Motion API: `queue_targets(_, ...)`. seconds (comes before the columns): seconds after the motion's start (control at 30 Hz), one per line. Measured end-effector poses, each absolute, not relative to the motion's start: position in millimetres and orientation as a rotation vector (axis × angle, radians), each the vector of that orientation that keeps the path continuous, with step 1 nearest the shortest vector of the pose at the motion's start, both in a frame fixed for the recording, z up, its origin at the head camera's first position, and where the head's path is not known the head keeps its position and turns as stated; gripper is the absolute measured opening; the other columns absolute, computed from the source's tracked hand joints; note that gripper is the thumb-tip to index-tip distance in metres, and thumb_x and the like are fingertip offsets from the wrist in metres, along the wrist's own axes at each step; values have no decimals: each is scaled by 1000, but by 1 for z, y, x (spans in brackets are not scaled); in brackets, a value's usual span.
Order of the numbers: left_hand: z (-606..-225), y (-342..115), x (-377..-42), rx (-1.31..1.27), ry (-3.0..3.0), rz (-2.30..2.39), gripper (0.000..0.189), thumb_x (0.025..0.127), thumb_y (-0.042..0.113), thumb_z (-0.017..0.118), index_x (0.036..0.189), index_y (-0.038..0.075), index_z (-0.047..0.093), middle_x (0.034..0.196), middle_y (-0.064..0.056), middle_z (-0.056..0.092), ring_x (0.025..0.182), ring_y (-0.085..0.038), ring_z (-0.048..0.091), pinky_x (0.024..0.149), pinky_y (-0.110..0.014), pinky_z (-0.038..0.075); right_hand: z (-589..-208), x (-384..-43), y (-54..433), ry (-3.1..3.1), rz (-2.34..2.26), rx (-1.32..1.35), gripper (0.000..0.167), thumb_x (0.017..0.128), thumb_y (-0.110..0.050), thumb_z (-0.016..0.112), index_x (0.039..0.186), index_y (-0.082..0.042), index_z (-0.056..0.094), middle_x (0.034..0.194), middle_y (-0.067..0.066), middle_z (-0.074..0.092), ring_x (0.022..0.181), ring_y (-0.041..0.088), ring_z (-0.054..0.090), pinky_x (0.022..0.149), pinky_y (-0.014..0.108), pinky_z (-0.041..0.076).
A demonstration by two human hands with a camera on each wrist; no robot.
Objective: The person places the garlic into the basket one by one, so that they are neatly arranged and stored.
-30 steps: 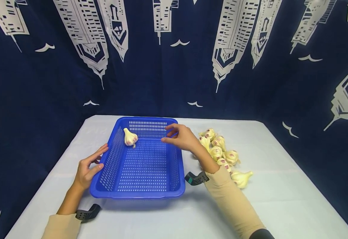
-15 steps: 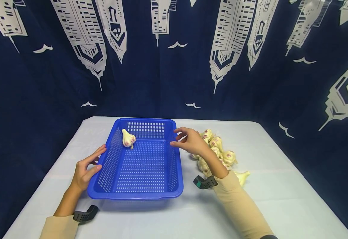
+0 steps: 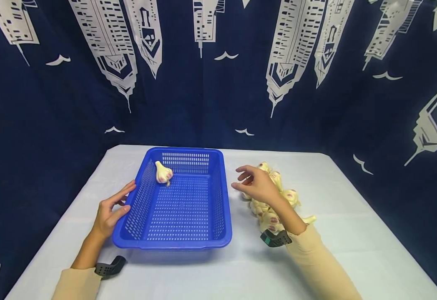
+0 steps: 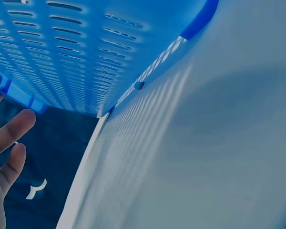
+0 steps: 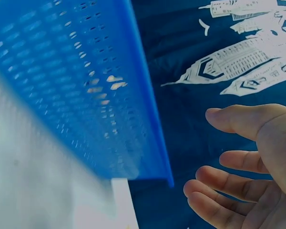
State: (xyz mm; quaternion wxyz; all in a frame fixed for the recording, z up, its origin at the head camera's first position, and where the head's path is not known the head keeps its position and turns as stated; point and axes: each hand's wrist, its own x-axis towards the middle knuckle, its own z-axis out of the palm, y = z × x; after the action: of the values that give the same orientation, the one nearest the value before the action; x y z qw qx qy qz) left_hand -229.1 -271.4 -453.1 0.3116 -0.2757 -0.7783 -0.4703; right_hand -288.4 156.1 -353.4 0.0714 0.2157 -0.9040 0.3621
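Observation:
A blue perforated plastic basket point(image 3: 171, 245) stands on the white table, with one garlic bulb point(image 3: 164, 173) lying against its left side near the back. My left hand point(image 3: 108, 213) rests its fingertips at the basket's left rim, thumb spread apart from the fingers. To the right of the basket, my right hand point(image 3: 259, 184) is raised in front of a heap of garlic bulbs point(image 3: 270, 222), partly hiding them. Nothing is between its loosely bent fingers. In the right wrist view, the right thumb and fingers point(image 5: 229, 179) are spread apart beside the basket wall point(image 5: 86, 71).
A white cloth covers the table point(image 3: 353, 241). Behind it hangs a dark blue curtain point(image 3: 203, 104) printed with white buildings and birds. Dark straps are on both wrists, below beige sleeves point(image 3: 321, 262).
My right hand has drawn back from over the basket's right rim to the right, towards the garlic heap. The left hand stays at the rim, and the bulb in the basket lies still.

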Motion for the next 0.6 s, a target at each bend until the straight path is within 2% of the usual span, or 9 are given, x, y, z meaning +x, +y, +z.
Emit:
queue_targets(0.27, -453, -270, -230, -730, -2045, -1266, 51, 79, -2, 53, 129, -9, 60, 141, -13, 55, 90, -4, 63, 71, -21, 44, -364, -279, 184, -2707, 1067, 643, 46, 83, -21, 79, 120, 2, 65, 95, 11, 71, 82, 24, 68, 74, 37, 56)
queue_targets(0.6, -456, -270, -230, -711, -2054, -1269, 51, 80, -1, 52, 129, -10, 59, 141, -15, 55, 92, -1, 62, 71, -20, 43, -386, -261, 225, -2668, 1025, 587, 44, 85, -20, 78, 121, 2, 65, 93, 7, 71, 80, 20, 67, 71, 33, 55)
